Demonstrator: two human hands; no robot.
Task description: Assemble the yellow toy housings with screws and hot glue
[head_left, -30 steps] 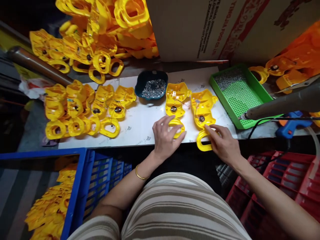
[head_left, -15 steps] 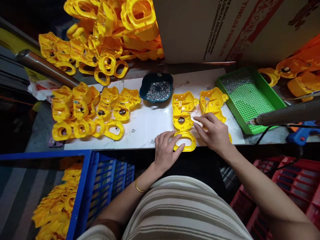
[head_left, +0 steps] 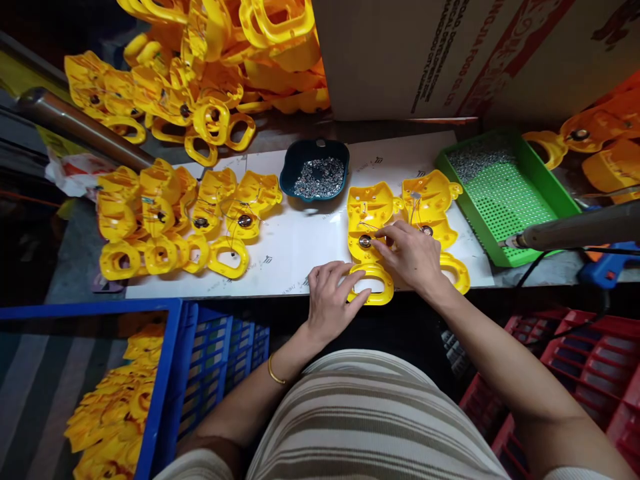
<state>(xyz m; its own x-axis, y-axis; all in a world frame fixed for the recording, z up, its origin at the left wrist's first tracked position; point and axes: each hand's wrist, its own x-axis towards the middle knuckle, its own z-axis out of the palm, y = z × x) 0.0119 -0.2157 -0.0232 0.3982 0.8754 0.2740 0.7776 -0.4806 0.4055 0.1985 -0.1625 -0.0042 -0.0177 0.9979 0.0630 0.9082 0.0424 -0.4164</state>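
Note:
My left hand [head_left: 331, 299] rests at the ring-shaped handle of a yellow plastic shell [head_left: 370, 203], with fingers and thumb curved around the ring's left side. Above the same shell's round metal part [head_left: 365, 241] is my right hand [head_left: 411, 257], thumb and forefinger brought close together; whether something small sits between them is hidden. Thin wires lie across the shell. A second yellow shell [head_left: 430, 193], also with wires and a round metal part, lies just to the right, partly behind my right hand.
A dark bowl of small screws [head_left: 314, 170] stands behind. Right of the shells are a green perforated tray [head_left: 525, 193] and a tool with a metal shaft [head_left: 575, 230]. More yellow shells [head_left: 200, 200] line the left; a blue crate [head_left: 175, 373] stands below.
My right hand has moved left and slightly down, from between the two shells to over the left shell's round metal part. My left hand has stayed at the handle. The view has shifted slightly.

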